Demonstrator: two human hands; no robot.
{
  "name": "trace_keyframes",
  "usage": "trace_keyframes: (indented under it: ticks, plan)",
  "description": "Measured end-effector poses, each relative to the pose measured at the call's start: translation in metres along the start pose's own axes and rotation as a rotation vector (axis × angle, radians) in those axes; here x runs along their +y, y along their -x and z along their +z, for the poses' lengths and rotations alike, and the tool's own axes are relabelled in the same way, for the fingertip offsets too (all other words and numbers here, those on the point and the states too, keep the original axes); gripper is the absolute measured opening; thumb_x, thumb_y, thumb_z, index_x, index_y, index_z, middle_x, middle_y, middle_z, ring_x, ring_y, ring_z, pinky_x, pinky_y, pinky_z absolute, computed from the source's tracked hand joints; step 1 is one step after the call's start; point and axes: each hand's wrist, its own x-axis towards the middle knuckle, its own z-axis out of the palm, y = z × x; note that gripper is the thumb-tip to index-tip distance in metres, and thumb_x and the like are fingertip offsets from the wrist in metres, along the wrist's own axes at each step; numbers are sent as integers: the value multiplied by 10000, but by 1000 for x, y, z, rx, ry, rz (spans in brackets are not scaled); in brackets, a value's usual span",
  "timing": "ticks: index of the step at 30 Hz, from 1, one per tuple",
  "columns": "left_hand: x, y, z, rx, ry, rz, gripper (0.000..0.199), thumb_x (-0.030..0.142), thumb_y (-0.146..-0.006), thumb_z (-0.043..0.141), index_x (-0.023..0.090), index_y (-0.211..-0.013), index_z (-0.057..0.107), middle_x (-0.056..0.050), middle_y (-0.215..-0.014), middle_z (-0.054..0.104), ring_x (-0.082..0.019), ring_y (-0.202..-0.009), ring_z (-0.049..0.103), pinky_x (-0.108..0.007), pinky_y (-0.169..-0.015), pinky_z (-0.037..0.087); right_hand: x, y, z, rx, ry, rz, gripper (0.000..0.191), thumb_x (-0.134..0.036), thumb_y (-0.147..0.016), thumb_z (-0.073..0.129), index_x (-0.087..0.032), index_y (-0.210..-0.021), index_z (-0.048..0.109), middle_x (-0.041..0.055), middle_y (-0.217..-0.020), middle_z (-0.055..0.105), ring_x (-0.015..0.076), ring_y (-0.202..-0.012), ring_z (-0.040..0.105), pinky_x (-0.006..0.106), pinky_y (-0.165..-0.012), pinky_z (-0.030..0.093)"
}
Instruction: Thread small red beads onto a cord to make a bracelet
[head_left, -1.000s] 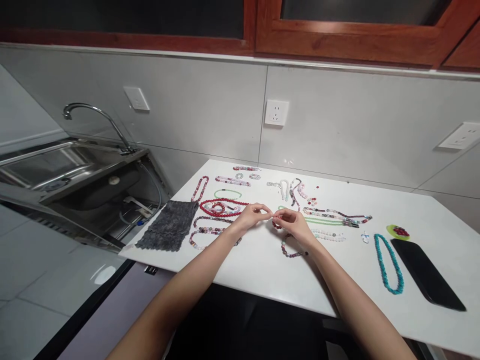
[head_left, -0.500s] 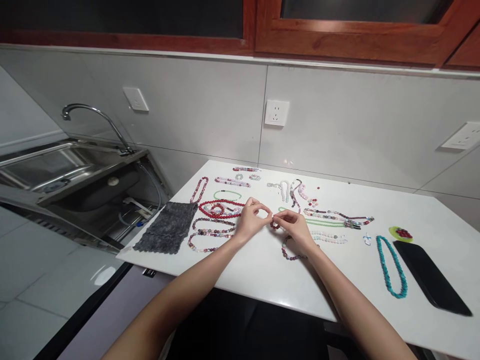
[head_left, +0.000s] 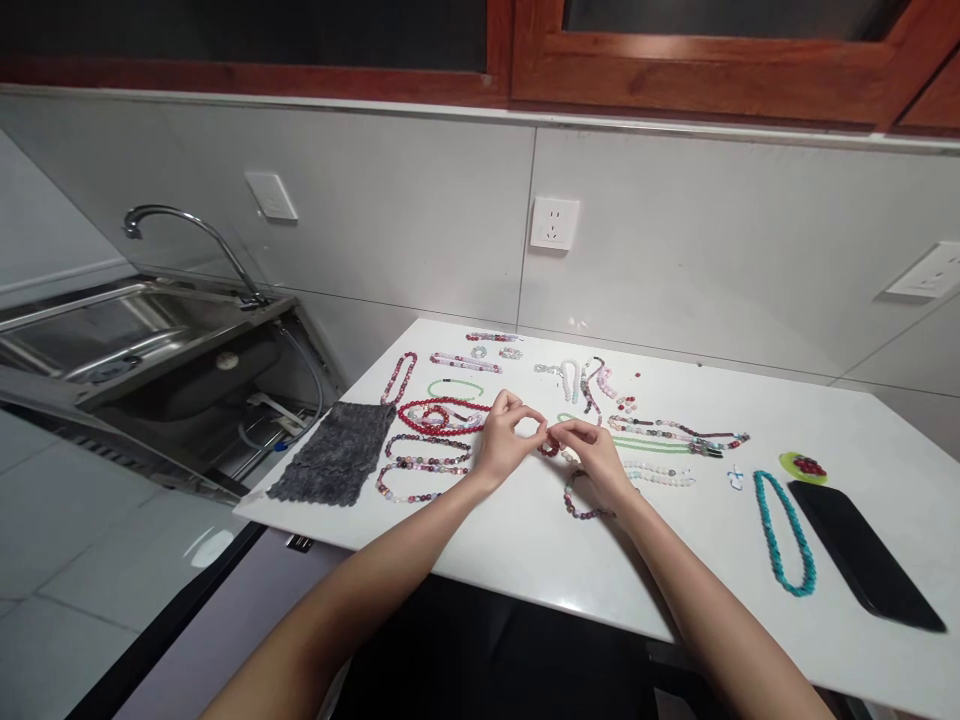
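Note:
Thumb and forefinger of my left hand (head_left: 507, 436) are pinched together, and the tips of my right hand (head_left: 592, 450) meet them in a matching pinch. Just beneath the fingertips hangs a small dark red bead bracelet (head_left: 549, 450), partly covered by my right hand; any thread between the fingers is too fine to see. Under my right hand lies a loop of mixed dark beads (head_left: 577, 508). Nearest my left hand are a bright red bead necklace (head_left: 409, 422) and a purple-brown bead string (head_left: 397, 490), both partly hidden.
Many bead strings lie across the white table (head_left: 510, 550). At its left edge is a dark grey cloth (head_left: 334, 455). To the right are a turquoise necklace (head_left: 766, 520), a black phone (head_left: 862, 550) and a green dish with red beads (head_left: 791, 465). A sink (head_left: 150, 325) stands left.
The hands have barely moved; the fingertips stay pinched together, shifted very slightly. The bead bracelet still hangs below them. Nothing else on the table has moved.

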Motion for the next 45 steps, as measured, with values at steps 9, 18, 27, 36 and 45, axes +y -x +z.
trace_keyframes:
  ticks: [9, 18, 27, 36, 45]
  plan:
    - [0, -2, 0, -44, 34, 10, 46, 247, -777, 680, 206, -788, 695, -15, -844, 393, -132, -785, 456, -246, -681, 388, 3, -2, 0, -6, -53, 59, 313, -475, -765, 684, -194, -902, 686, 60, -788, 681, 194, -740, 606, 354, -753, 458]
    - [2, -4, -3, -79, 53, 38, 47, 232, -784, 674, 210, -798, 713, -20, -848, 388, -139, -801, 460, -262, -748, 397, 3, -3, -2, 3, -5, 31, 302, -484, -778, 668, -188, -841, 676, 61, -812, 692, 195, -740, 617, 340, -731, 448]
    - [-1, -5, -3, -84, 34, 43, 60, 250, -786, 675, 214, -792, 723, -20, -829, 391, -147, -815, 469, -270, -763, 409, 5, -3, -3, 32, 14, 63, 326, -500, -747, 686, -193, -855, 670, 55, -695, 695, 221, -716, 649, 357, -739, 469]
    - [-11, -6, -2, -168, 47, 9, 52, 243, -770, 684, 222, -783, 729, -20, -840, 407, -146, -818, 486, -272, -749, 417, 9, -4, -4, 16, 72, 42, 219, -376, -726, 664, -180, -818, 634, 42, -670, 676, 181, -622, 599, 292, -577, 423]
    - [-11, -7, -3, -141, -2, 6, 36, 204, -737, 687, 211, -759, 714, -21, -857, 436, -147, -828, 501, -279, -797, 428, 7, -4, -5, -5, 135, -31, 51, -216, -715, 563, -182, -719, 601, 34, -754, 648, 160, -672, 584, 285, -640, 424]
